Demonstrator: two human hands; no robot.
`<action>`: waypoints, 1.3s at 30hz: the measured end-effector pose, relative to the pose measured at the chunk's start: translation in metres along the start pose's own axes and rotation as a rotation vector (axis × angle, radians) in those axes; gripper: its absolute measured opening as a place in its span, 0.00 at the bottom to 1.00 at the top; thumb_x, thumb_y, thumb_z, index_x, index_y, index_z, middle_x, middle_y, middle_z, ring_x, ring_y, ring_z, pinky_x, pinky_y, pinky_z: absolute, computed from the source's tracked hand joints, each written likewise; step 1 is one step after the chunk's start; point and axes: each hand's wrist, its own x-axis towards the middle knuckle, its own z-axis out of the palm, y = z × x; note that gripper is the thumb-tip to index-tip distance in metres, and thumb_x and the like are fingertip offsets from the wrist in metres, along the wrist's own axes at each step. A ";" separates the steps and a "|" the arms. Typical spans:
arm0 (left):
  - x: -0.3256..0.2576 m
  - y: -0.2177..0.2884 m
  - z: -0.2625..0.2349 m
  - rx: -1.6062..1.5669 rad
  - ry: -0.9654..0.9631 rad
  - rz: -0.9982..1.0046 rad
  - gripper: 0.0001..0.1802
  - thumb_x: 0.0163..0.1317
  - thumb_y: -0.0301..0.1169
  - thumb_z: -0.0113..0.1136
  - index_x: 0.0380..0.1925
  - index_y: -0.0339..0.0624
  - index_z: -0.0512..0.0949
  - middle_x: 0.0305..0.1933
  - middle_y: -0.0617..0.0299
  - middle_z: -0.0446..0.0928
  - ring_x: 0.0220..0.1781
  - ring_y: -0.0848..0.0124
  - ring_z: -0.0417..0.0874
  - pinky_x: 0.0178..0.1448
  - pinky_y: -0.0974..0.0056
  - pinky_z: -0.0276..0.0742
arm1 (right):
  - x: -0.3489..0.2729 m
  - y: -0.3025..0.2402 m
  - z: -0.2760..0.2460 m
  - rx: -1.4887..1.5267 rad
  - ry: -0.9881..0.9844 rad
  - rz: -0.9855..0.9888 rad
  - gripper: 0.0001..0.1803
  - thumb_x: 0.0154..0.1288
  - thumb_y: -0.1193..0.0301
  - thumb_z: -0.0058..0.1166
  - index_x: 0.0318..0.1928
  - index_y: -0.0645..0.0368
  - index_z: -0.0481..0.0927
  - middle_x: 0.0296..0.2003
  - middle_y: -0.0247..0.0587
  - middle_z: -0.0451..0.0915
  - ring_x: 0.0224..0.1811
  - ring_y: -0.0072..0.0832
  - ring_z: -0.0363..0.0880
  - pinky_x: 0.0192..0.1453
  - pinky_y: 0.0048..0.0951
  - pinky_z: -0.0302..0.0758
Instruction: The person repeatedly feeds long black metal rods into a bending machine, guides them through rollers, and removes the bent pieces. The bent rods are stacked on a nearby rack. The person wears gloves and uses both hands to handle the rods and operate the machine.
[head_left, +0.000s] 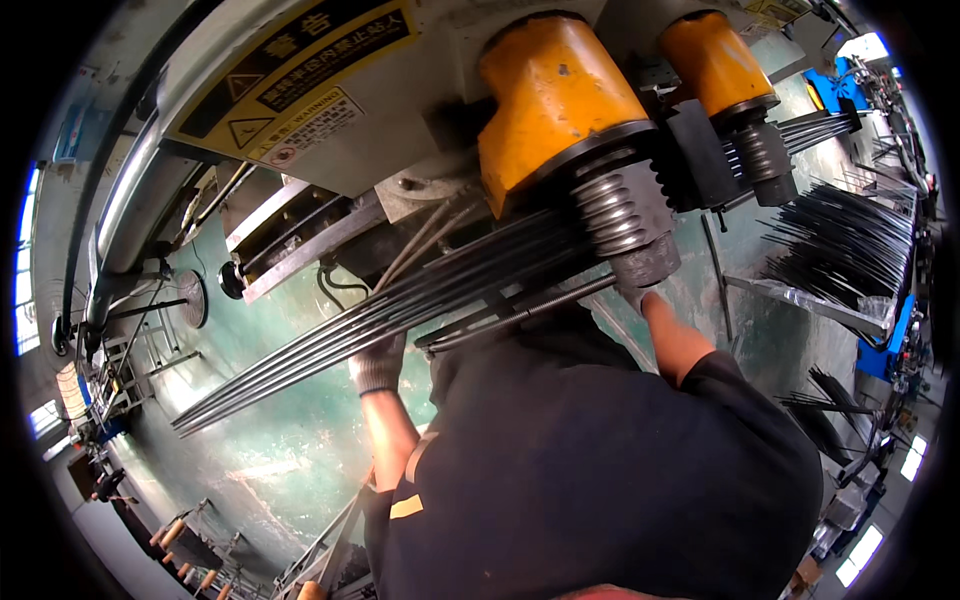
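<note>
The person's dark shirt [600,470] fills the lower middle, nearest the camera, and covers whatever lies beneath the chest. A bundle of long dark metal rods [330,335] slants from lower left up to the right; its middle passes out of sight behind the larger orange housing [560,100] and the threaded steel screw [615,205] below it. More rod lengths show to the right, past the smaller orange housing [715,62]. The left hand [378,366], in a pale knitted glove, goes behind the rods, so its fingers are hidden, and I cannot tell whether they grip. The right hand [638,296] is mostly covered by the screw's lower end; its fingers cannot be made out either.

The rods' left ends fan slightly apart over bare green floor [290,480], with open room below them. A coil-wrapped bar [520,318] runs between the rods and the shirt, leaving little space there. On the right, a strip of floor separates the right forearm from a rack [815,305] of dark rods.

The left forearm stands nearly upright, hand uppermost. The right elbow bends outward, its forearm leaning up and leftward to the screw's end.
</note>
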 end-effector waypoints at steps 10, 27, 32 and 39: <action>0.047 0.010 -0.003 -2.009 0.078 -0.245 0.23 0.76 0.49 0.49 0.63 0.50 0.75 0.54 0.56 0.81 0.47 0.60 0.80 0.34 0.60 0.71 | -0.025 -0.019 -0.003 0.615 0.052 0.464 0.17 0.73 0.58 0.57 0.44 0.59 0.90 0.36 0.42 0.90 0.42 0.38 0.88 0.50 0.40 0.80; -0.003 0.020 -0.031 -2.530 -0.386 0.060 0.24 0.80 0.39 0.33 0.67 0.39 0.65 0.75 0.45 0.62 0.75 0.50 0.63 0.84 0.45 0.51 | -0.196 -0.029 0.061 0.516 0.066 0.728 0.22 0.69 0.54 0.59 0.43 0.63 0.90 0.38 0.53 0.90 0.40 0.44 0.88 0.50 0.40 0.80; -0.008 -0.007 -0.083 -2.585 0.157 -0.238 0.20 0.78 0.38 0.45 0.59 0.37 0.76 0.66 0.47 0.73 0.69 0.51 0.71 0.78 0.42 0.63 | -0.137 -0.058 -0.037 0.797 0.276 0.582 0.23 0.68 0.56 0.59 0.50 0.63 0.88 0.44 0.56 0.88 0.48 0.46 0.88 0.56 0.40 0.80; -0.039 0.014 -0.182 -2.676 0.600 -0.083 0.27 0.78 0.39 0.44 0.69 0.32 0.69 0.77 0.40 0.65 0.79 0.52 0.66 0.81 0.47 0.66 | -0.099 -0.098 -0.175 1.188 0.659 0.264 0.16 0.75 0.63 0.58 0.52 0.64 0.85 0.32 0.42 0.85 0.39 0.27 0.85 0.47 0.32 0.80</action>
